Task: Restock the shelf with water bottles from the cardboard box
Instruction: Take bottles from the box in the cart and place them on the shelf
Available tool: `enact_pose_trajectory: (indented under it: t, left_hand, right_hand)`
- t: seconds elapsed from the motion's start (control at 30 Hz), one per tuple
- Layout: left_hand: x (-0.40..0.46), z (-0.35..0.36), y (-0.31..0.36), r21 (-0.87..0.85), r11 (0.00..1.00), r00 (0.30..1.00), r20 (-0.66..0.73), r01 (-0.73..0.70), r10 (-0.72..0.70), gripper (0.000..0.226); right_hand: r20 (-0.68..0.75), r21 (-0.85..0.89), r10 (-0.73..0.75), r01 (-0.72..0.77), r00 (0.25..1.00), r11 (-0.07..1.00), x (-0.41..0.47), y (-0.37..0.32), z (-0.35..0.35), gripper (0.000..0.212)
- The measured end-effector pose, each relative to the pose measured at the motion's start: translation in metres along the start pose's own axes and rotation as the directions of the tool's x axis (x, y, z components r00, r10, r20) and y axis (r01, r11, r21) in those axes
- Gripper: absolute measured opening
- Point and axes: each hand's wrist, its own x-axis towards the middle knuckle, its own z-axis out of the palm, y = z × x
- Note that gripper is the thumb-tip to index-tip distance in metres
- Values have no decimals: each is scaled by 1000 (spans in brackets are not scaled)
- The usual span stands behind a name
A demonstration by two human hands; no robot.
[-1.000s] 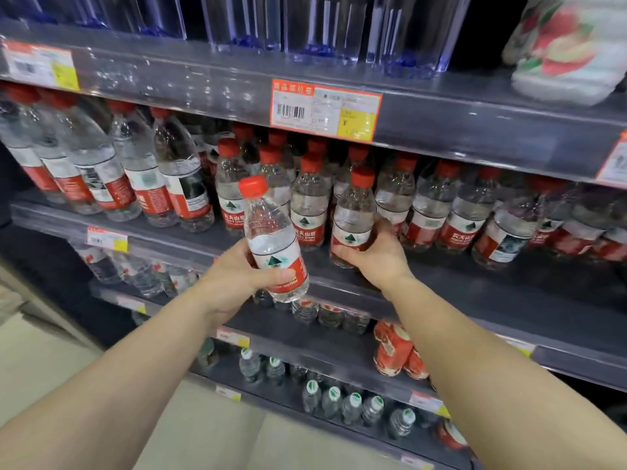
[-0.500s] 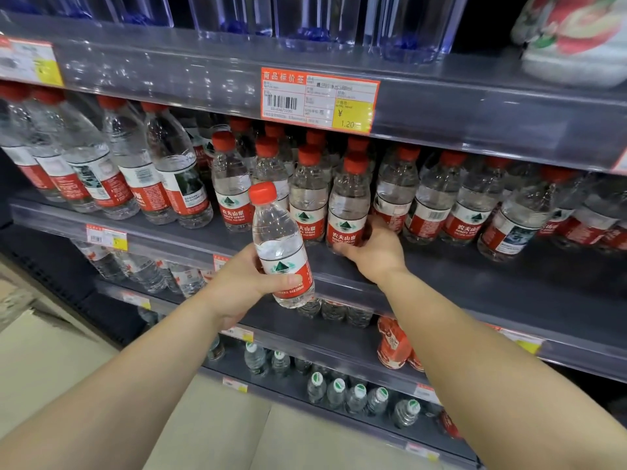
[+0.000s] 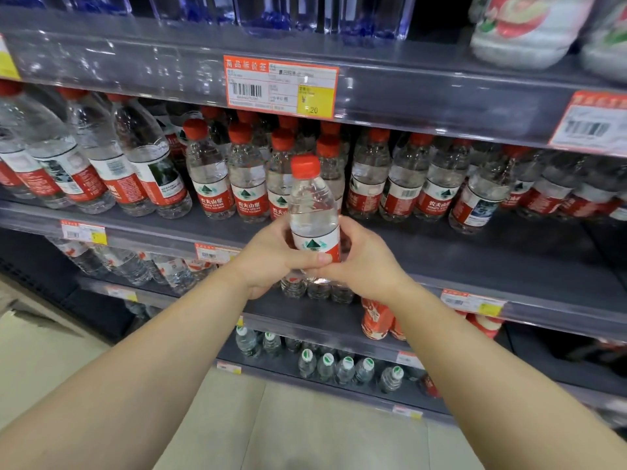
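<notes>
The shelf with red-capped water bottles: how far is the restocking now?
Done: rows of red-capped bottles already stand on the middle shelf. In hand: the left hand and right hand both hold one water bottle upright in front of it, not yet set down. Left: bare shelf remains on the right front; the cardboard box is out of view.

Even, fairly bright overhead store light. White glare streaks on clear plastic strip fronting grey metal shelf (image 3: pixel 142 67); small specular highlights on clear red-capped water bottles in row (image 3: pixel 249 184). Orange-and-yellow paper price tag (image 3: pixel 281 85) readable in large print, fine print soft. Recesses behind bottles and lower right corner fall into deep shadow. Strong wide-angle bending: shelf lines bow, bottles at far left lean outward. Edges soft, top right packages smeared; forearms slightly blurred near bottom frame.
</notes>
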Motion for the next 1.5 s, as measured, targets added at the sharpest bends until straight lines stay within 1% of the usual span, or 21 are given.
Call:
enact_pose_trajectory:
  t: [0.07, 0.13, 0.2, 0.23, 0.3, 0.37, 0.43, 0.47, 0.53, 0.57, 0.63, 0.7, 0.77, 0.9, 1.03, 1.07, 1.13, 1.2, 1.27, 1.37, 1.5]
  left_hand:
    - [1, 3, 3, 9, 1000, 1000, 23, -15, 15, 53]
    - [1, 1, 6, 44, 997, 998, 33, -57, 55, 61]
    - [-1, -5, 6, 146, 986, 995, -35, -85, 91, 75]
    - [-3, -9, 4, 203, 975, 990, -86, -95, 114, 76]
    - [-7, -18, -1, 299, 947, 967, -182, -118, 178, 66]
    - [-9, -23, -7, 401, 909, 950, -226, -112, 217, 60]
    - [-10, -24, -13, 547, 833, 946, -217, -89, 243, 60]
    - [-11, -25, -16, 629, 773, 944, -198, -84, 264, 60]
    - [-12, -23, -20, 777, 623, 942, -134, -93, 308, 61]
    - [-13, -22, -22, 831, 548, 942, -100, -97, 319, 64]
    - [-13, -19, -25, 892, 444, 954, -60, -82, 295, 72]
    - [-11, -16, -28, 923, 382, 966, -54, -48, 251, 72]
    - [-9, -13, -30, 938, 347, 973, -53, -29, 224, 70]
    - [-10, -5, -27, 941, 338, 980, -47, -21, 192, 69]
    - [-19, -1, -16, 947, 321, 984, -36, -22, 173, 68]
    - [-23, 0, -12, 950, 312, 986, -35, -18, 165, 68]
    - [-33, 5, -1, 955, 296, 991, -38, -3, 132, 67]
    - [-45, 14, 10, 964, 265, 995, -19, -9, 101, 66]
    - [-57, 28, 22, 975, 212, 995, 48, -66, 91, 65]
    - [-70, 59, 40, 971, 173, 985, 155, -167, 77, 64]
    - [-77, 118, 59, 957, 140, 966, 245, -254, 77, 66]
  right_hand:
    - [-34, 49, 2, 0, 999, 999, -2, 5, -5, 69]
    - [-78, 54, 10, -6, 997, 999, -1, 11, -12, 68]
    - [-136, 42, 37, -32, 990, 999, 7, 21, -21, 69]
    - [-172, 43, 69, -63, 983, 997, 11, 27, -25, 70]
    - [-234, 44, 147, -140, 961, 989, 20, 39, -32, 68]
    - [-258, 31, 181, -179, 949, 983, 28, 47, -34, 65]
    - [-276, 39, 175, -171, 945, 984, 37, 54, -32, 63]
    - [-286, 36, 172, -169, 943, 985, 41, 55, -31, 63]
    - [-296, -1, 160, -168, 942, 986, 46, 57, -29, 64]
    - [-298, -19, 153, -166, 942, 986, 48, 58, -28, 63]
    - [-303, -32, 143, -161, 942, 986, 48, 59, -26, 61]
    - [-302, -41, 147, -166, 942, 985, 47, 59, -26, 60]
    - [-296, -55, 149, -173, 944, 983, 47, 57, -27, 62]
    - [-279, -62, 192, -217, 941, 974, 47, 50, -29, 67]
    - [-286, -55, 236, -262, 929, 964, 29, 42, -30, 66]
    - [-289, -93, 240, -276, 927, 957, 17, 39, -30, 67]
    - [-284, -254, 221, -296, 933, 921, -10, 30, -28, 67]
    - [-236, -456, 178, -270, 955, 848, -40, 20, -30, 67]
    - [-185, -590, 170, -248, 968, 769, -66, 7, -38, 65]
    - [-193, -650, 213, -287, 958, 704, -101, -8, -61, 64]
    - [-270, -665, 232, -356, 934, 657, -147, -15, -103, 63]
